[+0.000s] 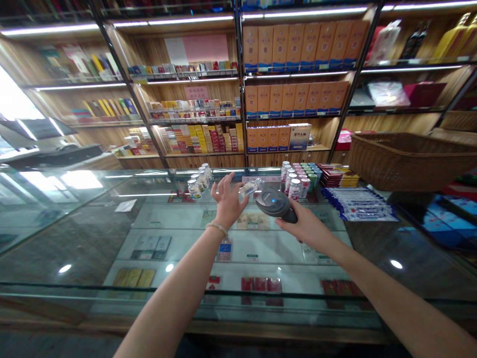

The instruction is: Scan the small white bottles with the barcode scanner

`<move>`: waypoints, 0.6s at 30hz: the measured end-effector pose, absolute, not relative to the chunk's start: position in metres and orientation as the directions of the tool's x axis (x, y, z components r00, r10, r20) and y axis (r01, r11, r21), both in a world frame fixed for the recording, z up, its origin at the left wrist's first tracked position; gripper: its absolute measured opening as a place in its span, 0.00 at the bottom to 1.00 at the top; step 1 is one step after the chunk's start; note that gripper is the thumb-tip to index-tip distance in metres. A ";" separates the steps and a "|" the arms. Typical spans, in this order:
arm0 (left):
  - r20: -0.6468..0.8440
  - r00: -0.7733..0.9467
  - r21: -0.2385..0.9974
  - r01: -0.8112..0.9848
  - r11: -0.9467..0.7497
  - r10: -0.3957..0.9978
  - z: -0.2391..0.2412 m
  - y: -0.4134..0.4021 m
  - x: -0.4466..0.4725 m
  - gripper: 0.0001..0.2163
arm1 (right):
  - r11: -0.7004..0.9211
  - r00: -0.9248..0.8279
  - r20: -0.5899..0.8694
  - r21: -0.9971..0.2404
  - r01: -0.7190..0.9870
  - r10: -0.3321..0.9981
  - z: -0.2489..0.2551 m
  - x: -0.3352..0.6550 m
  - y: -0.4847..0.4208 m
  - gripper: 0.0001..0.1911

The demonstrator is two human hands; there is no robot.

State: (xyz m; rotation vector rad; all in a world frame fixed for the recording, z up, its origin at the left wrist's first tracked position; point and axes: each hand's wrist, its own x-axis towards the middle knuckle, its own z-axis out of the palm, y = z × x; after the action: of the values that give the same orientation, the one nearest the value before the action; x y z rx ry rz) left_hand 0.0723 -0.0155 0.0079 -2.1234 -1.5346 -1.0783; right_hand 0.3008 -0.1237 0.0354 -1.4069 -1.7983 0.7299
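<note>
My left hand (228, 201), with a beaded bracelet on the wrist, pinches a small clear-plastic pack (250, 187) with a pale label between thumb and finger. Its other fingers are raised and spread. I cannot make out exactly what kind of pack it is. In my right hand (307, 226) is a dark grey barcode scanner (273, 201) with a blue light on top, its head pointing left at the pack, a short way apart. Both hands are above the glass counter (179, 271).
Several small white-capped bottles (194, 188) stand beyond my left hand. To the right are more bottles (294, 188), blue-and-white packets (359, 204) and a wicker basket (402, 159). Cigarette packs (261, 284) lie under the glass. Stocked shelves (242, 119) line the back.
</note>
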 end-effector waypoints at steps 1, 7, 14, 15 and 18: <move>0.723 0.142 0.177 0.908 -0.380 0.676 0.008 -0.016 0.072 0.15 | 0.256 -0.139 0.215 -0.785 0.564 0.967 0.034 0.301 -0.123 0.24; 0.728 0.137 0.182 0.906 -0.383 0.671 0.007 -0.014 0.072 0.15 | 0.241 -0.107 0.239 -0.649 0.722 0.965 0.034 0.308 -0.118 0.24; 0.739 0.141 0.169 0.908 -0.383 0.659 0.003 -0.011 0.070 0.16 | 0.158 -0.099 0.197 -0.311 0.937 0.975 0.046 0.318 -0.120 0.27; 0.738 0.141 0.170 0.907 -0.384 0.660 0.004 -0.011 0.070 0.15 | 0.165 -0.111 0.197 -0.286 0.944 0.974 0.046 0.319 -0.119 0.27; 0.729 0.143 0.179 0.904 -0.388 0.669 0.006 -0.013 0.070 0.15 | 0.202 -0.155 0.205 -0.234 0.951 0.966 0.043 0.323 -0.117 0.27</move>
State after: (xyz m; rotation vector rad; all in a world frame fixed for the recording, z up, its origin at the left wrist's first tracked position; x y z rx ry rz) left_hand 0.0703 -0.0127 0.0065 -2.1226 -1.5234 -1.0967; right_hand 0.3227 -0.1170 0.0432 -1.8081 -2.1753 0.0706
